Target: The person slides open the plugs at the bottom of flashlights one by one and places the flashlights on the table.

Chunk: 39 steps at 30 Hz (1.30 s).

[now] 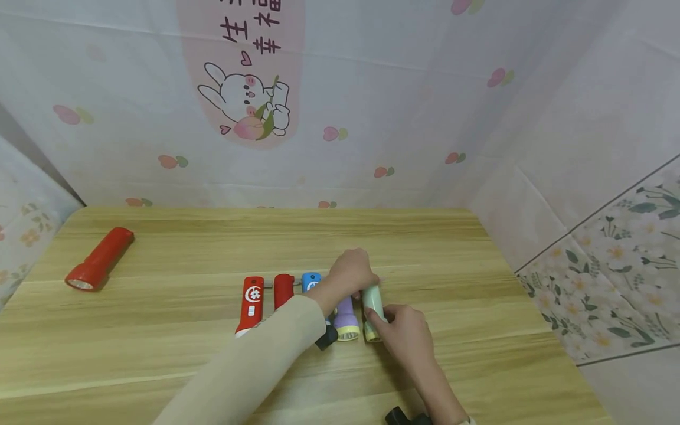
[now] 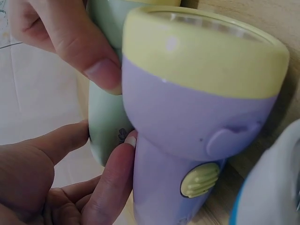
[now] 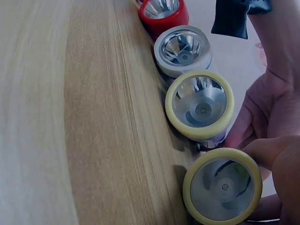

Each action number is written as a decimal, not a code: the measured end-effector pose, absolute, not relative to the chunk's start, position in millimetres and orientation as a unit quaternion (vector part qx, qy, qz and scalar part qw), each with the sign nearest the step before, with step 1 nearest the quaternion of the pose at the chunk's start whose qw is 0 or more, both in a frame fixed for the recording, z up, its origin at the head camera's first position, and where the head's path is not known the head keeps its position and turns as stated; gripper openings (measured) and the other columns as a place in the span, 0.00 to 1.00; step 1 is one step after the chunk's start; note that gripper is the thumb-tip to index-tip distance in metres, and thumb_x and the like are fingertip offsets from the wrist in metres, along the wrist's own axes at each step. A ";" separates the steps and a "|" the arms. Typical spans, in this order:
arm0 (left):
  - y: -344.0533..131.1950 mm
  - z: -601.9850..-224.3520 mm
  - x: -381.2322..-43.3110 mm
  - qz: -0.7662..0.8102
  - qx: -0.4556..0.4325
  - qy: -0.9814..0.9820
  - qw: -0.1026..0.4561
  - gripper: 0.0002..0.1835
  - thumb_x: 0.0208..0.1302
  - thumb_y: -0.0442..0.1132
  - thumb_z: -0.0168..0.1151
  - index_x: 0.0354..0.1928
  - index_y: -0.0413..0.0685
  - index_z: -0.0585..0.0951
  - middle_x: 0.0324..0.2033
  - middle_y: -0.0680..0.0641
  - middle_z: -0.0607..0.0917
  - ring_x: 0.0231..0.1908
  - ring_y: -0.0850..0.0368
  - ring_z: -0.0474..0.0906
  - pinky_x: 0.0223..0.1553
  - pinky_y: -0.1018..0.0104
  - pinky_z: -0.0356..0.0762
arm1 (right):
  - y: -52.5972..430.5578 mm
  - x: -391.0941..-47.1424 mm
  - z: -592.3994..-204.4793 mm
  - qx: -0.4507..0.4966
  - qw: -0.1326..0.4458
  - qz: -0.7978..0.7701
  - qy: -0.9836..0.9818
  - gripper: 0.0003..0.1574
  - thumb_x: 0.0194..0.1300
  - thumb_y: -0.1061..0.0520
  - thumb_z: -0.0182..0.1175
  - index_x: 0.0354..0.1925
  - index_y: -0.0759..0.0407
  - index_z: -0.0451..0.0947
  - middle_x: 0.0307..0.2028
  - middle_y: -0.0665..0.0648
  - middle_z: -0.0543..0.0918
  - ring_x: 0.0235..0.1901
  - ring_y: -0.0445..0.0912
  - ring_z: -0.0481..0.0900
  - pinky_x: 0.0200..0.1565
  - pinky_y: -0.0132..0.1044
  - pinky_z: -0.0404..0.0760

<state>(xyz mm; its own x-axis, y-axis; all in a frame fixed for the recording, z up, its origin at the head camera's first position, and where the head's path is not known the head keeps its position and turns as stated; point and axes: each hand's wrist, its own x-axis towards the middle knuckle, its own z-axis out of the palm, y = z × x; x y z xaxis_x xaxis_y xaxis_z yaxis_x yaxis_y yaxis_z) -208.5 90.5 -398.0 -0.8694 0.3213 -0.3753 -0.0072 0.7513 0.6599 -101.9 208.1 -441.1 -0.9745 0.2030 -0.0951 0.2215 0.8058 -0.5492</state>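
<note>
A pale green flashlight (image 1: 373, 300) with a yellow head lies on the wooden table at the right end of a row. My left hand (image 1: 352, 270) pinches its tail end between thumb and finger. Near the head, my right hand (image 1: 408, 335) holds the same flashlight; in the left wrist view its thumb (image 2: 103, 72) lies along the green body. Close beside it on the left is a purple flashlight (image 2: 173, 110) with a yellow head and yellow switch. The right wrist view shows the green flashlight's round lens (image 3: 224, 190) facing the camera.
Left of the purple one stand in line a blue flashlight (image 1: 310, 278), a red flashlight (image 1: 283, 289) and another red flashlight (image 1: 252, 298) with a white emblem. A separate red flashlight (image 1: 101, 258) lies far left. A printed curtain (image 1: 340, 106) hangs behind the table (image 1: 212, 242).
</note>
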 end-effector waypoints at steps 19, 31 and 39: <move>99.9 -401.6 -202.9 0.257 0.115 0.940 0.193 0.14 0.61 0.45 0.72 0.37 0.40 0.85 0.26 0.47 0.85 0.21 0.57 0.76 0.20 0.69 0.74 | 206.7 -99.2 -442.1 0.113 0.011 -0.295 0.949 0.21 0.65 0.42 0.66 0.39 0.57 0.90 0.22 0.50 0.85 0.18 0.41 0.70 0.18 0.33 0.66; 110.2 -402.0 -200.7 0.194 0.118 0.956 0.185 0.12 0.66 0.44 0.69 0.42 0.42 0.86 0.25 0.48 0.85 0.18 0.60 0.75 0.15 0.72 0.71 | 205.9 -99.8 -440.6 0.114 0.015 -0.287 0.951 0.21 0.65 0.42 0.65 0.35 0.58 0.90 0.20 0.49 0.82 0.18 0.41 0.71 0.19 0.34 0.67; 113.6 -400.2 -197.8 0.165 0.120 0.963 0.178 0.12 0.66 0.46 0.68 0.43 0.45 0.87 0.29 0.49 0.87 0.22 0.60 0.78 0.19 0.69 0.76 | 207.7 -100.8 -442.2 0.105 0.009 -0.283 0.953 0.20 0.64 0.42 0.65 0.26 0.56 0.87 0.16 0.47 0.78 0.18 0.41 0.70 0.19 0.33 0.67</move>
<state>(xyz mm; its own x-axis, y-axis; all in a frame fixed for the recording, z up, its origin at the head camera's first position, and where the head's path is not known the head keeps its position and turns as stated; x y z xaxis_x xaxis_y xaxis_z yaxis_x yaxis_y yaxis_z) -197.8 113.6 -400.2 -0.9076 0.2905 -0.3031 0.1727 0.9164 0.3612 -100.8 207.7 -442.2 -0.9779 0.1947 -0.0757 0.2045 0.8176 -0.5382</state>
